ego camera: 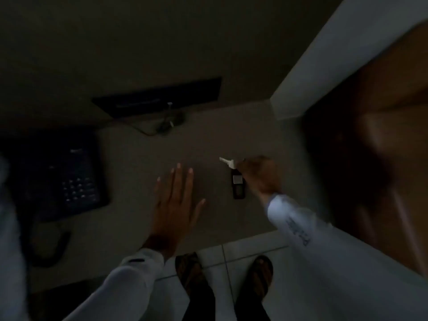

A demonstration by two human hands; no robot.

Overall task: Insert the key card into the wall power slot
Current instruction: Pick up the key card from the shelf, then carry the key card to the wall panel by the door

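Observation:
The room is dim. A dark rectangular key card tag (238, 186) with a pale label lies on the grey desk (143, 163), and a silver key (225, 162) sticks out to the left from its top end. My right hand (259, 174) is curled over the top of the tag where the key joins it, fingers closed on it. My left hand (174, 200) hovers flat over the desk to the left, fingers spread, holding nothing. No wall power slot is visible.
A dark desk phone (69, 177) sits at the left. A black flat box (162, 96) with a cable (148, 130) stands against the back wall. A white wall corner (308, 77) and a wooden door (382, 135) rise at the right. My sandalled feet (261, 274) stand on tiles.

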